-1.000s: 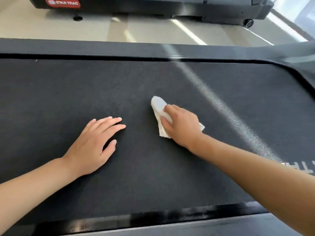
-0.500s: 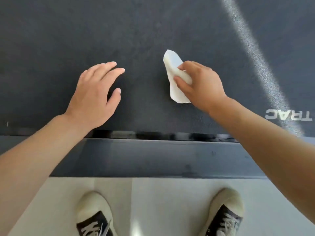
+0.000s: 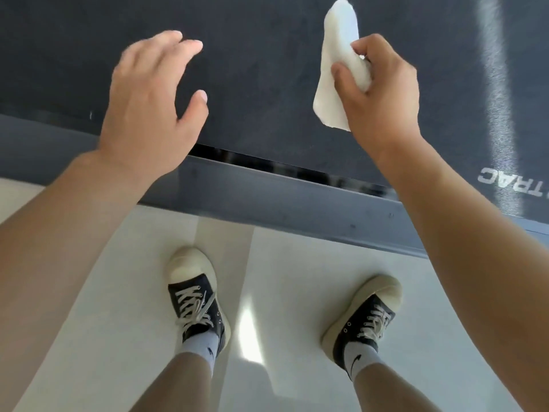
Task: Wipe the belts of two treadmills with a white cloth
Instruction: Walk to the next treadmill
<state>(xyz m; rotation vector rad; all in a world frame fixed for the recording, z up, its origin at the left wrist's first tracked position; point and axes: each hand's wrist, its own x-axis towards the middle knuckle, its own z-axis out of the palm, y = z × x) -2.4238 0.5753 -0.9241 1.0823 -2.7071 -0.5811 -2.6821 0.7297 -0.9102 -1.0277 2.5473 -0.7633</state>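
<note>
Your right hand is curled round the white cloth, thumb and fingers pinching its bunched middle, so that one end sticks up past your knuckles and the other hangs down below your palm, over the dark belt near its front edge. Whether the cloth touches the belt at this instant cannot be told from here; it looks lifted, or barely brushing. Your left hand is spread and relaxed above the belt, gripping nothing, and a little blurred. Between the belt and the pale floor runs the grey side rail, and your two shoes stand just beside it. The cloth looks thin, soft and very light: it will fold and flop rather than keep a shape, and the loose ends will do little work. To wipe well, you would probably do best to gather it into a flat pad under your fingers and press down with the palm, since the belt's rough texture is likely to drag at it and roll it up. Nothing here looks fragile or slippery.
</note>
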